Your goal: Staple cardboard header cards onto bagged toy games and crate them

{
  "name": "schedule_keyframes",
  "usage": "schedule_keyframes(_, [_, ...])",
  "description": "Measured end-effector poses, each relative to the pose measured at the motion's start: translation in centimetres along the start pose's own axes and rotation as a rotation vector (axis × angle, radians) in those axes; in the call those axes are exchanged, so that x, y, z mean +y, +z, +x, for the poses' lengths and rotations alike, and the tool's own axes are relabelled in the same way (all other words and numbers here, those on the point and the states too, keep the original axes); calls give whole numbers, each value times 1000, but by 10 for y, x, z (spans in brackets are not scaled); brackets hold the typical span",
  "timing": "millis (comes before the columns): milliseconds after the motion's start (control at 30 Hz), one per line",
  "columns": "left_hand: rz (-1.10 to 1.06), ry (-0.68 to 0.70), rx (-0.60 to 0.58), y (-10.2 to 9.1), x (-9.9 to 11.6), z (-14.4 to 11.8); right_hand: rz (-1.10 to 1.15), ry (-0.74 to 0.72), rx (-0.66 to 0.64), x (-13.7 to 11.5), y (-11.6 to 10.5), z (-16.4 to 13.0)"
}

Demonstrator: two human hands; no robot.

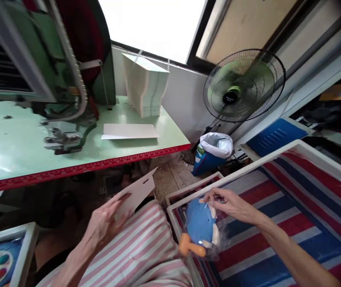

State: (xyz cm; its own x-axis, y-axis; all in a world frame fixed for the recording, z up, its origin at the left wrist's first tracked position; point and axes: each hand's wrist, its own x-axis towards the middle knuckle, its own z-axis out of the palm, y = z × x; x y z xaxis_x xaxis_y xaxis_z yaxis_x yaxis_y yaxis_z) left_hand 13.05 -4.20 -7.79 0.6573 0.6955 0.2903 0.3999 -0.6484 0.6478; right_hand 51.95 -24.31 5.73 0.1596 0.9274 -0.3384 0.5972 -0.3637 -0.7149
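My left hand (106, 221) grips a folded white card (138, 193) by its lower edge, in front of my lap. A small slot is cut near the card's upper end. To the right, my right hand (222, 203) pinches the top of a clear plastic bag, closed on it. Inside this bag are a round blue toy (200, 223) with cream-coloured parts round its edge and an orange toy hammer (192, 246). The bagged toy is over the near left edge of a white-rimmed tray (248, 172) lined with striped cloth.
A green table (131, 147) with a red edge carries a machine (62, 137), a flat white card (130, 130) and a strapped card stack (146, 87). Beyond are a fan (243, 85) and a lined sack (209, 155). Another tray (29, 247) with colourful toys is at lower left.
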Motion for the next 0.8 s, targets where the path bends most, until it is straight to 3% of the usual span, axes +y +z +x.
schedule_keyframes(100, [-144,57,-212,2,20,-8,242,-8,24,-45,18,15])
schedule_keyframes(233, [-378,66,-374,-8,42,-18,520,39,112,-70,59,49])
schedule_keyframes(400, [-325,-38,-312,-10,47,-23,685,130,154,-70,89,88])
schedule_keyframes(667, [-171,-40,-234,51,42,-48,760,259,129,-35,98,103])
schedule_keyframes(800, [-222,-54,-152,61,41,-47,725,295,64,-30,97,99])
